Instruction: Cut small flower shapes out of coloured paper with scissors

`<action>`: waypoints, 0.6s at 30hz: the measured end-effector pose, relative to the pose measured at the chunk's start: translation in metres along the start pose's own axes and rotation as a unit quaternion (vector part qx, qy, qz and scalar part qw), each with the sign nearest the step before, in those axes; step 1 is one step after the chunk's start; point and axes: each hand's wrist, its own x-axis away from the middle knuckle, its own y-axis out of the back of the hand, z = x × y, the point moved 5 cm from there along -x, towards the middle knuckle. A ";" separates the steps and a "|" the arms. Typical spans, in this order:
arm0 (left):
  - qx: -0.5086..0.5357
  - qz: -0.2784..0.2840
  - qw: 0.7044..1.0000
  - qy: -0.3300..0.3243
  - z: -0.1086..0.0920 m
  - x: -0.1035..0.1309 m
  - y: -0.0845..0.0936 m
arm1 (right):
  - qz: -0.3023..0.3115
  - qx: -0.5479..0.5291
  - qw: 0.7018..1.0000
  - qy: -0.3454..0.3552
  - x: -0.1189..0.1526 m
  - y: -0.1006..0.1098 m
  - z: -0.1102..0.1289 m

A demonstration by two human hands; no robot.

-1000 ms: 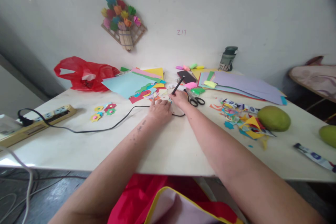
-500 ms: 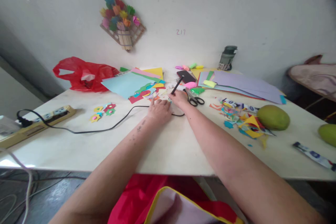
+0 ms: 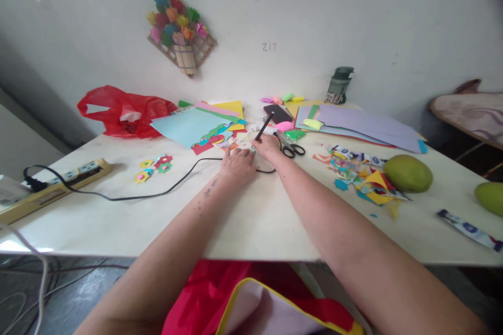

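My right hand (image 3: 268,147) is closed around a black pen (image 3: 264,125), which tilts up and to the right. Beside it, my left hand (image 3: 238,164) lies palm down on the table, fingers forward and somewhat spread. What lies under the fingertips is too small to make out. Colored paper scraps (image 3: 220,138) are just beyond the left hand. Black-handled scissors (image 3: 293,151) rest right of my right hand, with a dark phone (image 3: 278,113) farther back. A black cable (image 3: 173,187) runs up to the left hand and shows again below the right one.
A power strip (image 3: 70,180), paper flowers (image 3: 157,165) and a red plastic bag (image 3: 129,112) are at the left. At the right are colored sheets (image 3: 365,124), paper scraps (image 3: 371,186), a green fruit (image 3: 408,173) and a tube (image 3: 469,229). A bottle (image 3: 340,85) stands by the wall.
The whole view has shifted very slightly. Both hands and the pen keep nearly the same places and poses.
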 end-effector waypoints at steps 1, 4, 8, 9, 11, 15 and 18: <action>-0.001 -0.002 1.000 -0.001 0.000 0.000 0.000 | 0.000 -0.001 1.000 0.000 0.000 0.000 0.000; -0.002 -0.004 1.000 -0.001 0.001 -0.001 -0.001 | -0.001 0.000 1.000 0.000 0.000 0.001 0.000; -0.003 -0.001 1.000 0.000 0.001 -0.002 -0.002 | 0.004 0.003 1.000 -0.003 0.000 0.000 0.000; -0.003 -0.001 1.000 0.000 0.001 -0.002 -0.002 | 0.004 0.001 1.000 -0.004 0.000 0.000 0.000; -0.003 -0.001 1.000 0.000 0.000 -0.001 -0.002 | 0.003 -0.005 1.000 -0.007 0.000 0.001 0.000; -0.001 -0.001 1.000 0.002 0.000 -0.001 0.000 | -0.001 -0.005 1.000 -0.008 -0.001 0.001 0.000; 0.005 -0.001 1.000 0.004 0.000 0.000 0.001 | -0.001 0.000 1.000 -0.008 -0.001 0.001 0.000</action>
